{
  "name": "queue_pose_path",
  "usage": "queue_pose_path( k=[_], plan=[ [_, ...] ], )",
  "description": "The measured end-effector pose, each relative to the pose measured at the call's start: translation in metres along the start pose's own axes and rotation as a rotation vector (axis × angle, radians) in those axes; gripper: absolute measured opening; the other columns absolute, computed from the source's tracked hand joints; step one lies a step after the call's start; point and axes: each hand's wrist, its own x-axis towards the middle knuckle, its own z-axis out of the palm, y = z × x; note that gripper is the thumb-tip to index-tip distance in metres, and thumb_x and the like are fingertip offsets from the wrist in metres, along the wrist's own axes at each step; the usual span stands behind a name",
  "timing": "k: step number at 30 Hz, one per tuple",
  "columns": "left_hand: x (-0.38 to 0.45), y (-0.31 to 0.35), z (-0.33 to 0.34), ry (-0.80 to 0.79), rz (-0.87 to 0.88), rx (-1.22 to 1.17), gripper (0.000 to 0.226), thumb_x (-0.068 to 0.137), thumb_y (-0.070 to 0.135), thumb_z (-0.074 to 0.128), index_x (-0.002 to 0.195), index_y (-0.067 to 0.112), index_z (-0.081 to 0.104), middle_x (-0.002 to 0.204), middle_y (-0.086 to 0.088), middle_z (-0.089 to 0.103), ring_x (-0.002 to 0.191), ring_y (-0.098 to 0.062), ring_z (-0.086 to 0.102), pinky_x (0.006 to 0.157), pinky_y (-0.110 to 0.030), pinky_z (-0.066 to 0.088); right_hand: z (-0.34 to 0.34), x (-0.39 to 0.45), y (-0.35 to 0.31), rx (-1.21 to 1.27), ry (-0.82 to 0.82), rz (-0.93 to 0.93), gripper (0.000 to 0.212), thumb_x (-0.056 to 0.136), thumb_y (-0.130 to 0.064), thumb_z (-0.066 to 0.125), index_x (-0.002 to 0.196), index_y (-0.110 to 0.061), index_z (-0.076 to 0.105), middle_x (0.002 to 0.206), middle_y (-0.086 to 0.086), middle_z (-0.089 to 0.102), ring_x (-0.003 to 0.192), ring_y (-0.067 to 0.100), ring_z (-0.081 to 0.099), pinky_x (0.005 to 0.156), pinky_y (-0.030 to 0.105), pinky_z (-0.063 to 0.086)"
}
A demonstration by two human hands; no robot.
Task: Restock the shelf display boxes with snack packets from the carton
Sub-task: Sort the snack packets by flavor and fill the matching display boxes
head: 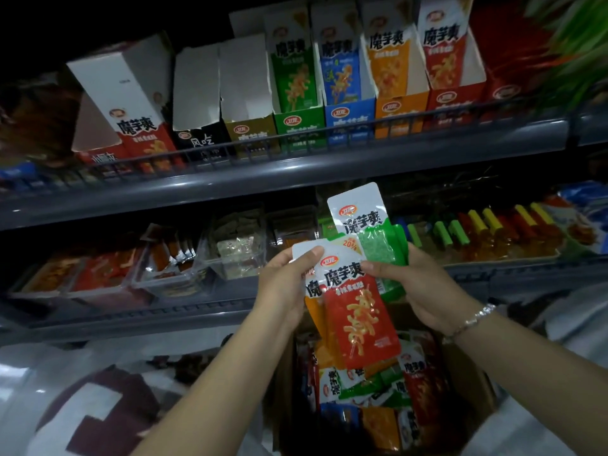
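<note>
nearest, at about 6 o'clock in the view, the carton [460, 383] sits open below the hands and is well stocked with loose snack packets [368, 390] in red, orange, green and blue, so by my reading most of the restocking is left to do.

just above it, the left hand [283, 278] grips a fanned stack with its thumb curled over the top edge: a red packet [358, 320] in front and an orange packet [316, 314] peeking out behind it at 9 o'clock. the right hand [418, 284] closes round a green packet [371, 238], which stands upright at 12 o'clock of the red one, partly tucked behind it. this looks like sorting by flavour before loading.

beyond the hands, the lower shelf [184, 311] carries trays of other snacks, not part of this job as far as i can tell.

farthest, at 12 o'clock, the upper shelf [296, 179] holds the display boxes. the green box [296, 116], blue box [348, 113], orange box [399, 106] and red box [454, 97] each show at least one packet standing inside; how full they are is hidden. at 11 o'clock the black box [200, 139] and the olive box [250, 130] show only bare white inner walls and look empty. at 10 o'clock a tilted red box [138, 106] leans askew; its contents cannot be seen.
</note>
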Motion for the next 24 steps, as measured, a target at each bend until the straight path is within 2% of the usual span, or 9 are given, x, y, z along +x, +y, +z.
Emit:
queue_pose_path(
  k=[3, 6, 8, 10, 11, 14, 17, 21, 24],
  plan=[
    [0.001, -0.004, 0.004, -0.001, -0.067, -0.004, 0.04, 0.08, 0.022, 0.073, 0.114, 0.004, 0.063, 0.094, -0.015, 0.074, 0.07, -0.024, 0.072, 0.052, -0.031, 0.057, 0.006, -0.004, 0.006, 0.103, 0.011, 0.001, 0.058, 0.058, -0.022, 0.078, 0.114, -0.023, 0.059, 0.108, -0.003, 0.071, 0.107, 0.019, 0.061, 0.106, 0.052, 0.033],
    [0.001, -0.009, 0.009, 0.002, -0.18, 0.0, 0.065, 0.065, 0.042, 0.076, 0.119, 0.007, 0.062, 0.101, -0.015, 0.073, 0.085, -0.028, 0.072, 0.056, -0.033, 0.058, 0.01, -0.005, 0.01, 0.178, 0.022, 0.014, 0.063, 0.059, -0.025, 0.077, 0.118, -0.024, 0.056, 0.111, -0.003, 0.069, 0.111, 0.02, 0.058, 0.104, 0.055, 0.031],
    [0.001, -0.011, 0.011, 0.013, -0.209, -0.026, 0.066, 0.067, 0.045, 0.073, 0.119, 0.007, 0.062, 0.103, -0.015, 0.072, 0.088, -0.03, 0.071, 0.058, -0.034, 0.059, 0.014, -0.006, 0.014, 0.177, 0.043, 0.007, 0.058, 0.063, -0.025, 0.078, 0.117, -0.023, 0.056, 0.11, -0.002, 0.069, 0.108, 0.019, 0.06, 0.09, 0.043, 0.042],
    [0.002, -0.013, 0.011, 0.021, -0.21, -0.063, 0.054, 0.081, 0.042, 0.068, 0.119, 0.005, 0.062, 0.105, -0.017, 0.071, 0.091, -0.031, 0.07, 0.06, -0.037, 0.059, 0.016, -0.007, 0.019, 0.155, 0.073, -0.017, 0.044, 0.074, -0.02, 0.076, 0.114, -0.022, 0.057, 0.108, -0.003, 0.069, 0.101, 0.014, 0.062, 0.072, 0.028, 0.043],
    [0.002, -0.014, 0.01, 0.019, -0.21, -0.077, 0.05, 0.084, 0.04, 0.066, 0.119, 0.005, 0.062, 0.106, -0.018, 0.071, 0.094, -0.032, 0.07, 0.065, -0.039, 0.059, 0.017, -0.006, 0.022, 0.141, 0.088, -0.025, 0.04, 0.076, -0.018, 0.075, 0.113, -0.022, 0.058, 0.106, -0.003, 0.069, 0.099, 0.013, 0.063, 0.07, 0.027, 0.043],
    [0.003, -0.015, 0.009, 0.042, -0.205, -0.072, 0.047, 0.086, 0.038, 0.066, 0.119, 0.004, 0.062, 0.106, -0.018, 0.071, 0.097, -0.034, 0.068, 0.076, -0.044, 0.057, 0.019, -0.004, 0.026, 0.102, 0.126, -0.022, 0.036, 0.077, -0.018, 0.075, 0.109, -0.022, 0.06, 0.102, -0.003, 0.071, 0.097, 0.016, 0.066, 0.08, 0.033, 0.052],
    [0.001, -0.012, 0.01, 0.051, -0.208, -0.089, 0.045, 0.088, 0.037, 0.064, 0.119, 0.004, 0.062, 0.106, -0.019, 0.071, 0.096, -0.034, 0.069, 0.069, -0.042, 0.059, 0.021, -0.002, 0.028, 0.088, 0.13, -0.01, 0.037, 0.077, -0.021, 0.076, 0.11, -0.024, 0.06, 0.105, -0.003, 0.071, 0.101, 0.017, 0.065, 0.096, 0.044, 0.048],
    [-0.001, -0.009, 0.011, 0.021, -0.201, -0.112, 0.042, 0.089, 0.037, 0.062, 0.117, 0.005, 0.062, 0.107, -0.018, 0.071, 0.093, -0.032, 0.069, 0.068, -0.043, 0.057, 0.022, 0.0, 0.026, 0.109, 0.137, -0.006, 0.036, 0.077, -0.018, 0.075, 0.108, -0.023, 0.059, 0.104, -0.001, 0.071, 0.098, 0.019, 0.067, 0.094, 0.047, 0.05],
    [-0.004, -0.007, 0.011, -0.099, -0.169, -0.075, 0.038, 0.091, 0.035, 0.059, 0.117, 0.008, 0.062, 0.108, -0.015, 0.071, 0.094, -0.027, 0.069, 0.07, -0.038, 0.057, 0.018, 0.001, 0.021, 0.144, 0.16, -0.027, 0.035, 0.076, -0.015, 0.076, 0.106, -0.023, 0.06, 0.105, 0.0, 0.071, 0.098, 0.019, 0.066, 0.092, 0.046, 0.05]
  ],
)
